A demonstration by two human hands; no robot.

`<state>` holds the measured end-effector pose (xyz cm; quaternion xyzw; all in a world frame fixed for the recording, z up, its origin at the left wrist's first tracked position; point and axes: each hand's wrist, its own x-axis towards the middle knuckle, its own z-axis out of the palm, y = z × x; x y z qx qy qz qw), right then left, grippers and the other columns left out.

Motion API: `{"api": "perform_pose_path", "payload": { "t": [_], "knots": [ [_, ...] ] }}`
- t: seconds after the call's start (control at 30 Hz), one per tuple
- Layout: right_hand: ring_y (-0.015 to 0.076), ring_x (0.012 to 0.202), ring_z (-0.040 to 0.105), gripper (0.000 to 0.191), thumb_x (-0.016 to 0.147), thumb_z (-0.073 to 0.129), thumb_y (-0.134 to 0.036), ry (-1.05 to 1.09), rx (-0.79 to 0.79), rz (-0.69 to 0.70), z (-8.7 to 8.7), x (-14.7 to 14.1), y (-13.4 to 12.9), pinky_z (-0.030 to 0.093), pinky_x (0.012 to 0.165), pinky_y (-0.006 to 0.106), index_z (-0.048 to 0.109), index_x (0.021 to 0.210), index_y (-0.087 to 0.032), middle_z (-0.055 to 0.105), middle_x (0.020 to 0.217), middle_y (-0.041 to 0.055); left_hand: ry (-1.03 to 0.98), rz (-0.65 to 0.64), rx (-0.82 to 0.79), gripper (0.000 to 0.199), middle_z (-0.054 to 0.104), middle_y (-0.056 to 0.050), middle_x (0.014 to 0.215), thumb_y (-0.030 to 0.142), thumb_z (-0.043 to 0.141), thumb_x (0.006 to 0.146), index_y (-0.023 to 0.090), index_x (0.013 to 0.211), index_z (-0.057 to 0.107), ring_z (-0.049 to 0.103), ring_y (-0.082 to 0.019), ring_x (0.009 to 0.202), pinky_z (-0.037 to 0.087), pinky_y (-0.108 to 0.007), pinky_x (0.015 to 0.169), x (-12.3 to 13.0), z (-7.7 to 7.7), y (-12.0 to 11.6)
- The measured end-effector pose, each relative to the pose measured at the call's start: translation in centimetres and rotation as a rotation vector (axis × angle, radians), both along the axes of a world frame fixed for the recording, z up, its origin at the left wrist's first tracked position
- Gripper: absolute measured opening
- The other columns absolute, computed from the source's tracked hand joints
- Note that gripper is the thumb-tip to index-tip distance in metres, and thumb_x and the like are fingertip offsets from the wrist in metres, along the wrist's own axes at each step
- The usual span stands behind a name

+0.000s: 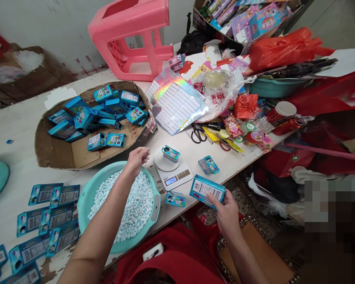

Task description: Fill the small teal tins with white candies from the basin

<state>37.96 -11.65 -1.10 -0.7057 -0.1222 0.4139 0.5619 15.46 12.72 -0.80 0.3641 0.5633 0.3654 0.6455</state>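
Note:
My left hand hovers between the cardboard tray and the scale, its fingers pinched together; whatever they hold, if anything, is too small to name. In my right hand is a blue candy box, gripped at its right end in front of the scale. A small blue tin rests on the round plate of a white scale with a lit display. Two blue packs, one right of the scale and one in front, lie on the table. Pale candies fill a turquoise basin under my left forearm.
Many blue boxes lie in a cardboard tray. Flat blue packs cover the left of the table. Scissors, markers, a silvery sheet and plastic bags lie behind the scale. A pink stool is at the back.

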Motion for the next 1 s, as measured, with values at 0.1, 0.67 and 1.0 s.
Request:
{"api": "perform_pose_path", "payload": {
  "t": [0.1, 0.67, 1.0],
  "knots": [
    [0.0208, 0.085, 0.064, 0.043, 0.062, 0.078, -0.032, 0.021, 0.012, -0.002, 0.1, -0.2, 0.2, 0.052, 0.079, 0.035, 0.058, 0.098, -0.019, 0.07, 0.094, 0.0035, 0.064, -0.051, 0.032, 0.025, 0.059, -0.004, 0.062, 0.028, 0.074, 0.054, 0.012, 0.071, 0.066, 0.052, -0.009, 0.05, 0.034, -0.018, 0.043, -0.6, -0.2, 0.0],
    [0.0205, 0.083, 0.064, 0.043, 0.06, 0.079, -0.037, -0.032, -0.022, -0.037, 0.0, -0.3, -1.4, 0.052, 0.076, 0.033, 0.06, 0.095, -0.019, 0.071, 0.089, 0.0025, 0.291, -0.218, 0.253, 0.006, 0.047, 0.003, 0.046, 0.025, 0.068, 0.06, 0.02, 0.062, 0.067, 0.036, -0.01, 0.043, 0.021, -0.022, 0.044, 3.6, 0.3, 0.2],
    [0.021, 0.083, 0.065, 0.042, 0.061, 0.079, -0.036, -0.038, -0.024, -0.048, -0.7, 0.1, -1.9, 0.053, 0.075, 0.034, 0.06, 0.095, -0.019, 0.072, 0.09, 0.0028, 0.855, -0.497, 0.585, 0.013, 0.059, -0.001, 0.058, 0.036, 0.062, 0.073, 0.03, 0.083, 0.068, 0.051, -0.019, 0.058, 0.021, -0.026, 0.052, 4.6, -0.3, -0.6]
  ]
}}
